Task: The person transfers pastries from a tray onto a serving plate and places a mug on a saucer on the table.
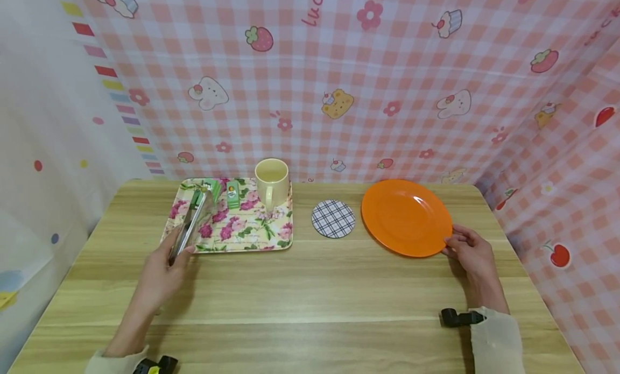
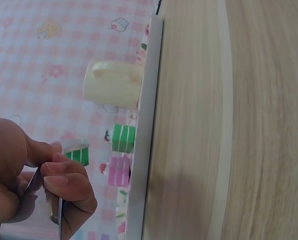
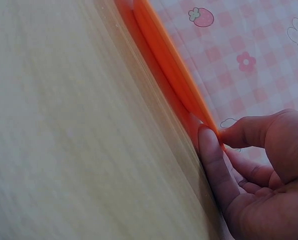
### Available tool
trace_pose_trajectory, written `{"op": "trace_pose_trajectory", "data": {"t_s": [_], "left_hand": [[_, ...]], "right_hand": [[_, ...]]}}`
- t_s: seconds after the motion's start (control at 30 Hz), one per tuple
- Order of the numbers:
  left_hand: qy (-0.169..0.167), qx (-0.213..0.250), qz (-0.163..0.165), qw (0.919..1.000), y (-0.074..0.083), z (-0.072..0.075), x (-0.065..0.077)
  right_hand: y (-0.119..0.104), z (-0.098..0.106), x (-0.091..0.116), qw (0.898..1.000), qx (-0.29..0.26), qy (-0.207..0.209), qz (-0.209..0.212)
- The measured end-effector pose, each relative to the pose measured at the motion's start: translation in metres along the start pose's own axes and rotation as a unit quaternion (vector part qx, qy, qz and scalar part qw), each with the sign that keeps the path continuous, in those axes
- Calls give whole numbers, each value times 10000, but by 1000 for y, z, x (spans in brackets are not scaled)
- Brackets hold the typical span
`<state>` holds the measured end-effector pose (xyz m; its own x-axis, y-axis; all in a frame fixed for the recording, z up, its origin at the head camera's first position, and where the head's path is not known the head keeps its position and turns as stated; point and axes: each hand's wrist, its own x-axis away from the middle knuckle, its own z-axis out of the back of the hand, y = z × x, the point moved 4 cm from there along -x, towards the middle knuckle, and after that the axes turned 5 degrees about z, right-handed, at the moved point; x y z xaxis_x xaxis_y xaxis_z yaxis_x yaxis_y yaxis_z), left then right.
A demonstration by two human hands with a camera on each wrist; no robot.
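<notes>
My left hand (image 1: 162, 274) grips metal tongs (image 1: 186, 231) over the left side of a floral tray (image 1: 261, 244). By the tong tips is a green toy cake slice (image 2: 78, 154); whether the tips pinch it, I cannot tell. Another green cake piece (image 1: 233, 195) sits on the tray, and the left wrist view also shows a pink cake piece (image 2: 119, 171) there. With thumb and fingers, my right hand (image 1: 472, 255) pinches the right rim of an orange plate (image 1: 406, 218). In the right wrist view, fingertips are under that rim and the thumb above.
A cream mug (image 1: 272, 180) stands at the tray's back right corner, handle toward me. Between tray and plate lies a round checked coaster (image 1: 333, 219). The wooden table (image 1: 310, 298) meets a pink checked cloth (image 1: 310, 94) at the back.
</notes>
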<state>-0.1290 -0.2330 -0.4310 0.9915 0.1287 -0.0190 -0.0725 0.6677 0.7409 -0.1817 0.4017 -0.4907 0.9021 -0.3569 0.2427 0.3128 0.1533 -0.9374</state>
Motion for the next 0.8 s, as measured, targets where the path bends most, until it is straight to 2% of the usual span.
{"op": "trace_pose_trajectory", "data": {"t_s": [0.4,0.67,0.8], "left_hand": [[93,24,-513,9986,15,-8,5],[-253,164,-370,9989,22,-13,6],[-158,148,-592,9980,26,-16,8]], "right_hand": [[0,0,-2,10000,26,24,11],[0,1,-1,10000,82,8,43],[1,0,-1,9999,151,-7,41]]}}
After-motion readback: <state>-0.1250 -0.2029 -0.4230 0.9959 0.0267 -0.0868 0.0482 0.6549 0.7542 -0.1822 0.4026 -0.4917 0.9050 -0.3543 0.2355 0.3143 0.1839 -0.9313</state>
